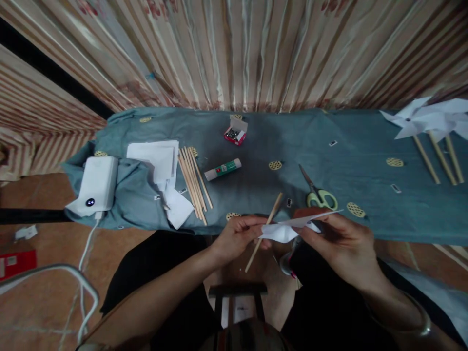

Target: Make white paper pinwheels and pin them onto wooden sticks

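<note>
Just past the table's near edge, a white paper pinwheel and a thin wooden stick are held over my lap. My left hand is closed around the stick and the paper's left side. With bent fingers, my right hand grips the paper from the right. Whether a pin joins paper and stick is hidden by the fingers. Green-handled scissors lie just beyond my right hand, blades pointing away. A glue stick rests farther off, and past it stands an opened red box of metal pins.
A bundle of wooden sticks lies left of the glue, beside white paper sheets. At the left end sits a white power bank with a cable. Finished pinwheels lie far right. A striped curtain hangs behind the cloth-covered table.
</note>
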{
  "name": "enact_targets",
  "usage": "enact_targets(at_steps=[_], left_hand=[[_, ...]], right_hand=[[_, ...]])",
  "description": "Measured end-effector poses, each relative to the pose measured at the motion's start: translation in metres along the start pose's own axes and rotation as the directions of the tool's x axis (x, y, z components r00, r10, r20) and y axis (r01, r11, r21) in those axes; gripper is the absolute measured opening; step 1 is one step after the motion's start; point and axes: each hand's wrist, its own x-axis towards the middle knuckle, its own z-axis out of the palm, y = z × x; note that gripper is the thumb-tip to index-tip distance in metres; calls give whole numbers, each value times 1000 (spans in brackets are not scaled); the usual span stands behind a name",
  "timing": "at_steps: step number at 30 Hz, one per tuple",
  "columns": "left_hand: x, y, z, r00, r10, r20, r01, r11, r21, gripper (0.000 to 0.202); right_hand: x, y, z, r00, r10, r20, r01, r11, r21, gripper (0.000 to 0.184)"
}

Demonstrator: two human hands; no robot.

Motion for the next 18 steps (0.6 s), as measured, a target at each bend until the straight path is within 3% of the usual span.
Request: enact_targets(at_steps=[5,9,14,18], left_hand=[[0,-7,6,999,-3,41,6,997,-83,41],[1,-7,10,999,-32,23,35,989,-145,37],[4,-8,10,974,-198,-109,163,949,-270,40],[4,-15,13,931,-361,-59,307,860,-407,40]], right_hand=[[-5,-5,-5,974,-228,-5,219,940,-262,14],[0,-13,-11,920,-386,67,386,866,-317,21],[-2,-21,-17,912,-396,105,410,887,-212,22],[-14,-22,-15,942,-311,130,325,940,-107,17]])
